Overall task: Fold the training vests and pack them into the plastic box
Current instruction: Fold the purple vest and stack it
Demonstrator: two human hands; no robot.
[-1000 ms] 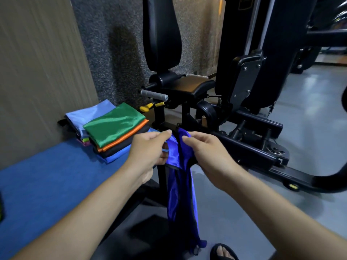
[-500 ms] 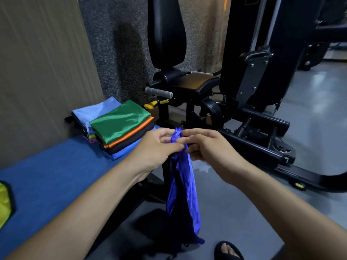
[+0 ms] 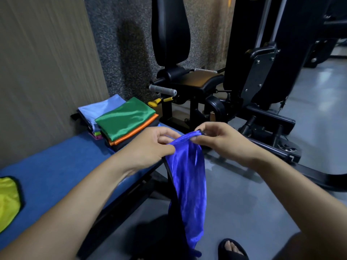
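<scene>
A shiny royal-blue vest (image 3: 187, 181) with black trim hangs down in front of me, off the edge of the blue bench (image 3: 56, 166). My left hand (image 3: 150, 145) pinches its top edge on the left. My right hand (image 3: 223, 141) pinches the top edge on the right, at a black-trimmed corner. On the far end of the bench lies a stack of folded vests (image 3: 124, 121), green on top, with orange, black and blue below. Behind it is a second folded pile topped by a light-blue vest (image 3: 97, 109). No plastic box is in view.
A yellow vest (image 3: 7, 199) lies at the bench's left edge. A black gym machine (image 3: 244, 91) with seat, backrest and grey handle stands just behind my hands. A wood-panel wall runs on the left. Grey floor lies to the right, my sandalled foot (image 3: 232, 248) below.
My hands, close together on the bunched top edge before, have moved slightly apart, and the vest's top now spreads between them. The view has shifted a little, bringing the yellow vest further in.
</scene>
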